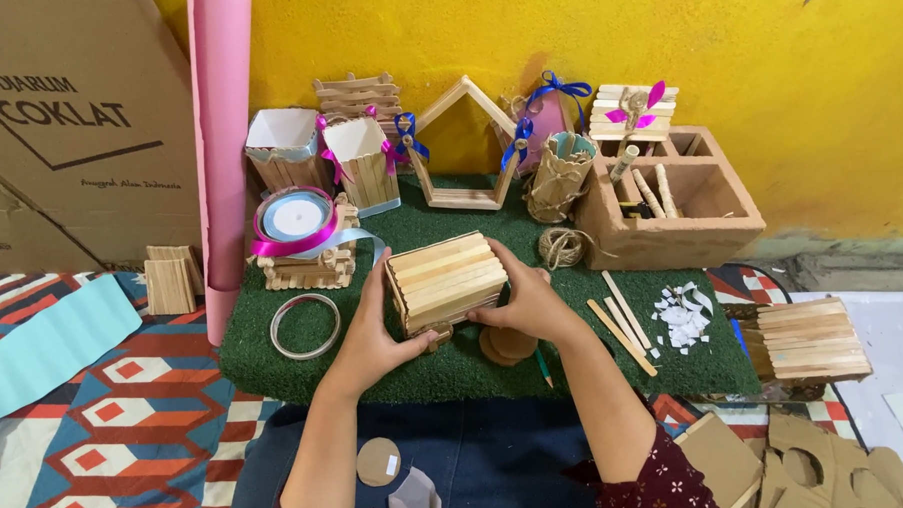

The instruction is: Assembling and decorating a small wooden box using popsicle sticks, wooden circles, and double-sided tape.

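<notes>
A small box of wooden craft sticks (445, 281) is gripped between the left hand (374, 332) and right hand (525, 303), steadied above the front edge of the green turf mat (275, 365).

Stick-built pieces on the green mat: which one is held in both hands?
The flat-topped stick box at mat centre, left hand and right hand gripping its sides; others stand untouched behind.
</notes>
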